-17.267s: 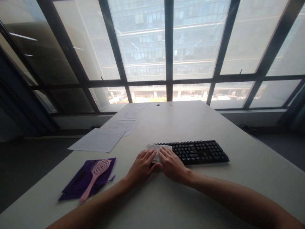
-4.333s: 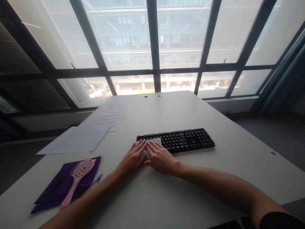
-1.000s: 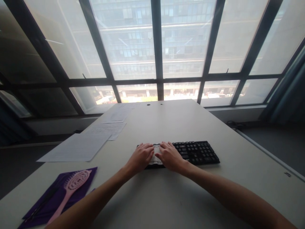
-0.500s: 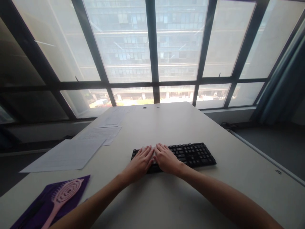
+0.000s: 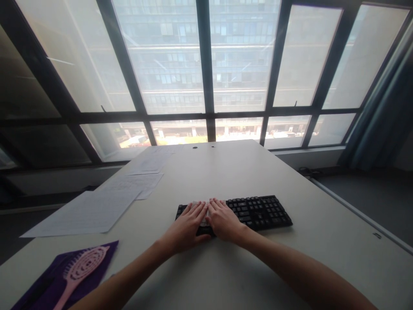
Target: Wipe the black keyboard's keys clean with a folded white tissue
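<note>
A black keyboard [image 5: 263, 212] lies on the white table, its left part under both hands. Between the hands and the keys is a thin white sheet like a tissue or wipe [image 5: 204, 221], mostly covered. My left hand [image 5: 189, 226] lies flat over the keyboard's left end, fingers stretched forward and thumb out to the right. Close beside it, my right hand [image 5: 224, 219] rests palm down, fingers extended on the sheet. Neither hand grasps anything; both press from above.
Several printed paper sheets [image 5: 84, 211] lie along the table's left side. A pink hairbrush [image 5: 84, 266] rests on a purple pouch or cloth [image 5: 108, 258] at the near left. Windows stand beyond the table [image 5: 232, 165], and a blue curtain [image 5: 374, 116] hangs at right.
The left thumb has moved out toward the near edge of the keyboard. Both hands still lie flat on the white sheet. The view has shifted slightly.
</note>
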`<state>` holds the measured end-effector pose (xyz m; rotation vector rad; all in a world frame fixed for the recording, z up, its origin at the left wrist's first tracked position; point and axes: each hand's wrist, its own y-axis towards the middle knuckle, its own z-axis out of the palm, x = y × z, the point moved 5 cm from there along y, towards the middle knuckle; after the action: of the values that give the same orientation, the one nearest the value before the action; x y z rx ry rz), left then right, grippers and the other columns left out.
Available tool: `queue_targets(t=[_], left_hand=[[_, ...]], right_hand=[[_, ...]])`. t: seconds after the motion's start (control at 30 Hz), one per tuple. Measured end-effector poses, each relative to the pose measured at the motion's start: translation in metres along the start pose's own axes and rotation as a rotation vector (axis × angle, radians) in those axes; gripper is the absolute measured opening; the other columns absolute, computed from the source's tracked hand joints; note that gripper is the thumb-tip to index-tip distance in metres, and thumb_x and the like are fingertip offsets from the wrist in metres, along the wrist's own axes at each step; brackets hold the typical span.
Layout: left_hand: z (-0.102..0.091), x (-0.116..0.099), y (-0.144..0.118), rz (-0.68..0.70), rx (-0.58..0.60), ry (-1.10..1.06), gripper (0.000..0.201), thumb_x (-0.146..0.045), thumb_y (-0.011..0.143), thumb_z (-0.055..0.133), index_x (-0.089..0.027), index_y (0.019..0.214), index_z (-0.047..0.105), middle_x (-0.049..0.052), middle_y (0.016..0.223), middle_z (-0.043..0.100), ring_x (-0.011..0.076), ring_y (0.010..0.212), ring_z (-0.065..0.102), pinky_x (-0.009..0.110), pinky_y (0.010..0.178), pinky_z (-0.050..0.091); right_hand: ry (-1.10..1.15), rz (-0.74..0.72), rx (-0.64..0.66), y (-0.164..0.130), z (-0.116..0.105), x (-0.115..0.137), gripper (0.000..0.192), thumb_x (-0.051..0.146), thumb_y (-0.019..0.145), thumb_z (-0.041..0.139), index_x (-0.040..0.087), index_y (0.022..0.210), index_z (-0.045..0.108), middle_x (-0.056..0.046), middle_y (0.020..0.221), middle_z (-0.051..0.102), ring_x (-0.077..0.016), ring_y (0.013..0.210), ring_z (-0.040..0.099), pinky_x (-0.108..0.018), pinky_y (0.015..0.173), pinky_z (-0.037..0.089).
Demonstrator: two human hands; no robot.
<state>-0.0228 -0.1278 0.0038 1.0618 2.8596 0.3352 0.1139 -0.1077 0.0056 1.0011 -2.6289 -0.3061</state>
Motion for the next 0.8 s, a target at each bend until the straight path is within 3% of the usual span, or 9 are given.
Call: queue_targets(t=[0.37,0.8], left_hand=[[-0.0052,-0.0054,-0.0006,-0.017,-0.031,-0.006,0.09,-0.053,0.087,0.068,-0.018,0.159,0.029,0.019,0.159,0.04,0.0361,0.148,0.036,0.055,0.123,0.027],[-0.0043,-0.0031,0.0024,-0.038,-0.04,-0.015,0.087,-0.057,0.086,0.068,-0.017,0.155,0.034,0.019,0.158,0.042,0.0356,0.148,0.037,0.056,0.124,0.024]], right_hand=[[-0.02,0.044,-0.034,0.0014,0.0034,0.0001,0.054,0.032,0.106,0.033,0.002,0.149,0.046,-0.024,0.155,0.044,-0.0323,0.148,0.036,-0.05,0.121,0.031],[0.057,0.05,-0.034,0.0017,0.0053,-0.0015,0.06,0.036,0.101,0.044,0.0,0.149,0.044,-0.026,0.156,0.041,-0.0334,0.149,0.034,-0.049,0.122,0.027]])
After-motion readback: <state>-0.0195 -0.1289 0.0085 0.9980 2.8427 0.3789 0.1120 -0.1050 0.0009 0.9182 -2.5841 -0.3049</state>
